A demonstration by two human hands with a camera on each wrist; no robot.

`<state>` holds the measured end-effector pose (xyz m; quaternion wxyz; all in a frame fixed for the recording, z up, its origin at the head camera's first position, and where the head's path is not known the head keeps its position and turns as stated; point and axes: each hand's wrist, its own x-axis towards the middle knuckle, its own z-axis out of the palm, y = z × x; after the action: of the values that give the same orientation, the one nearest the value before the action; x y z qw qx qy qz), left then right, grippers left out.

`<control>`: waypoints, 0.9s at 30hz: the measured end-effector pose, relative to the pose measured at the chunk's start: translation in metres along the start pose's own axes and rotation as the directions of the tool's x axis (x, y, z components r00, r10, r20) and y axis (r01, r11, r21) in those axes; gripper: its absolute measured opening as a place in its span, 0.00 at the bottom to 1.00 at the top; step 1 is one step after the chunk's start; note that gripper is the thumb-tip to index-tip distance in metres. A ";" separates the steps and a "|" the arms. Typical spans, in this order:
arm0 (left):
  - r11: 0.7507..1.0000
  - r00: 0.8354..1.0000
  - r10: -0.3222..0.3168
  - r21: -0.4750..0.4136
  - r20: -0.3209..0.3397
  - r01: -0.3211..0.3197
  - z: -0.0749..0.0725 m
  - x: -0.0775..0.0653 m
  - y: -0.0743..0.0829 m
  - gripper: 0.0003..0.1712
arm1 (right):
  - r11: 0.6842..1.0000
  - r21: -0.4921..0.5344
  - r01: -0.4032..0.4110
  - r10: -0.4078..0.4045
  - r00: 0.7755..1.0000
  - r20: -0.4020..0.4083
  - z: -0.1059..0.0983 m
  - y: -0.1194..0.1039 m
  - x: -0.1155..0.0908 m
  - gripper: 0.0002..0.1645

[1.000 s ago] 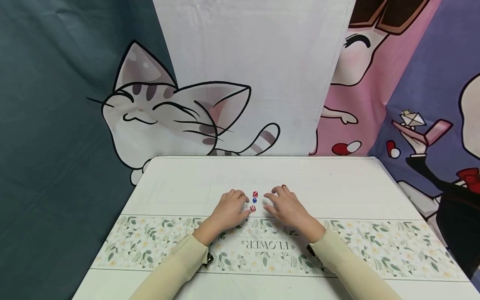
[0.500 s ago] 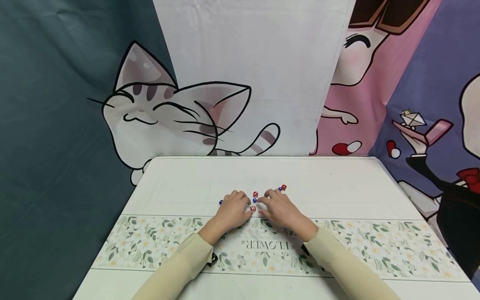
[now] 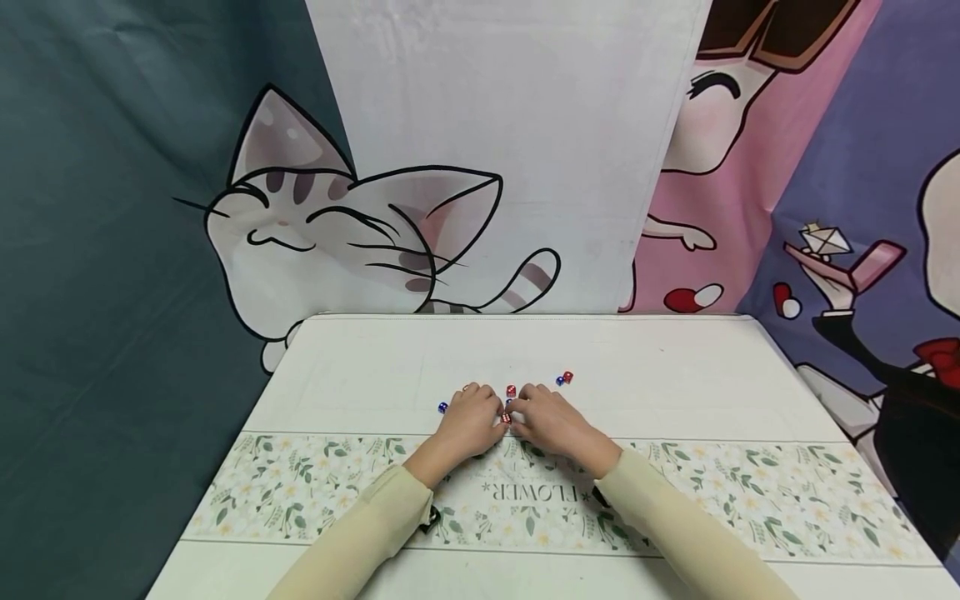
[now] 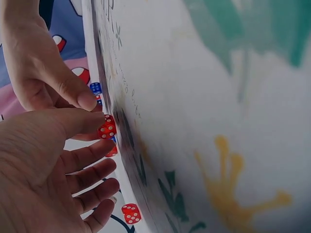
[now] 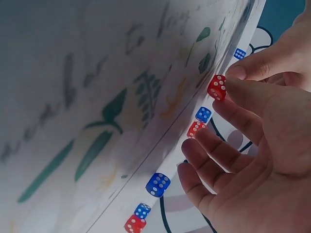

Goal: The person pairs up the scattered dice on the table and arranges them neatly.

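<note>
A red die (image 3: pixel 506 419) rests on the white table between the two hands. My left hand (image 3: pixel 471 421) is at its left, with thumb and index fingertips right at the red die (image 4: pixel 107 127) in the left wrist view and the other fingers loosely bent. From the right, my right hand (image 3: pixel 551 419) brings its thumb and index fingertips to the same die (image 5: pixel 217 87). Just beyond it stand a blue die (image 5: pixel 203 114) and a second red die (image 3: pixel 511 391), in a row, partly covered by fingers in the head view.
Left of the left hand lies a blue die (image 3: pixel 443 407), with another red die (image 4: pixel 131 213) behind that hand. Farther right, a small blue die (image 3: pixel 559 381) sits against a red die (image 3: pixel 567 377). Another blue die (image 5: pixel 158 184) is hidden from the head view. A floral band (image 3: pixel 300 483) crosses the tabletop.
My right hand has moved left to the middle dice, uncovering the blue and red pair at the right. The left hand has shifted slightly right, exposing the blue die on its left.
</note>
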<state>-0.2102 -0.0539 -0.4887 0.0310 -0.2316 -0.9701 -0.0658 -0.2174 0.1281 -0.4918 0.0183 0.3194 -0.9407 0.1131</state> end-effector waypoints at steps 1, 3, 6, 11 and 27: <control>1.000 1.000 0.002 0.003 0.000 -0.002 0.001 0.000 0.000 0.14 | 1.000 0.003 -0.001 0.001 1.000 0.002 0.001 0.000 0.001 0.12; 1.000 1.000 0.005 0.006 -0.001 -0.005 0.002 0.001 0.000 0.14 | 1.000 0.000 -0.004 0.004 1.000 0.008 0.001 -0.001 0.002 0.12; 1.000 1.000 0.008 0.005 -0.004 -0.008 0.004 0.003 -0.001 0.13 | 1.000 0.001 -0.010 0.010 1.000 0.015 0.003 -0.001 0.003 0.10; 1.000 1.000 0.026 0.001 -0.010 -0.026 0.008 0.003 -0.002 0.12 | 1.000 0.009 -0.025 0.024 0.999 0.025 0.004 -0.003 0.004 0.08; 0.997 0.998 0.044 -0.066 0.038 -0.042 0.003 -0.012 0.001 0.13 | 0.999 0.003 -0.045 0.045 0.998 0.041 0.002 -0.016 -0.007 0.07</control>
<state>-0.1992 -0.0579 -0.4929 0.0055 -0.2547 -0.9626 -0.0922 -0.2023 0.1193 -0.4914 -0.0043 0.3003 -0.9476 0.1090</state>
